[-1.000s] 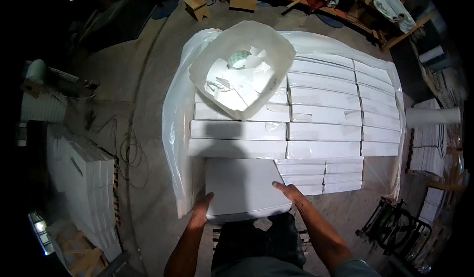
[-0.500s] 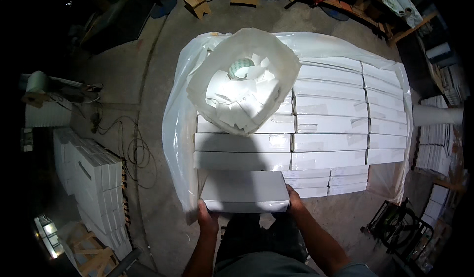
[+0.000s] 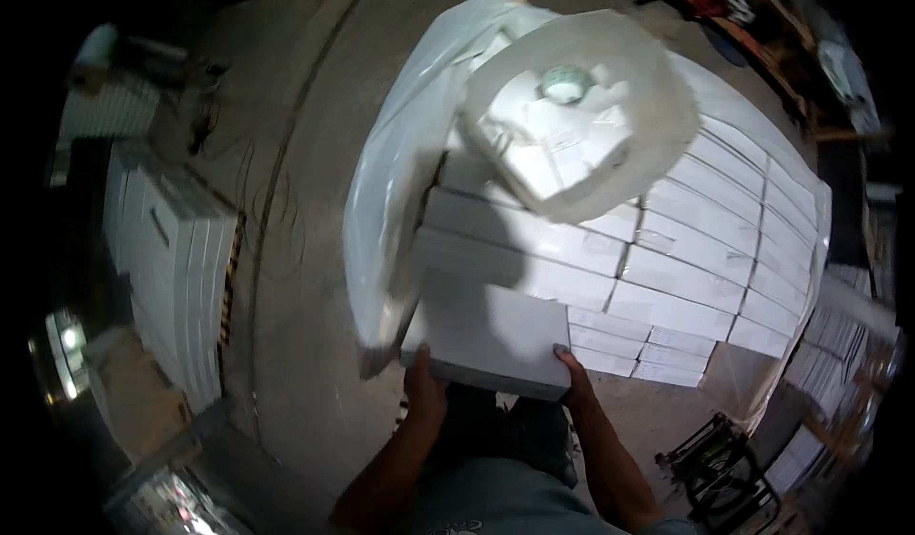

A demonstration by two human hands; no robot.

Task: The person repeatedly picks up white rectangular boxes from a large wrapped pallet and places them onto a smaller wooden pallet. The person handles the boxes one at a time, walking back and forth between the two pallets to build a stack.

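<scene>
A flat white box [image 3: 491, 330] is held level between my two hands in front of my body. My left hand [image 3: 424, 383] grips its near left corner, thumb on the top edge. Its near right corner is in my right hand [image 3: 574, 375], the thumb pressed on top as well. The fingers under the box are hidden. Just beyond the box lies a large stack of similar white boxes [image 3: 681, 263], laid in rows with clear plastic wrap [image 3: 396, 192] around the sides. On the stack stands an open translucent bag [image 3: 662, 106] holding white paper scraps and a greenish roll of tape [image 3: 564, 84].
Another pile of white boxes [image 3: 186, 249] stands on the left, past a strip of concrete floor [image 3: 305, 278]. A dark wheeled metal frame [image 3: 720, 473] is at the lower right. More stacked white sheets [image 3: 829, 325] line the right side.
My view has turned, so the stack and bag now appear tilted and shifted right. The box stays in both hands, slightly tilted in the picture and overlapping the stack's near left edge.
</scene>
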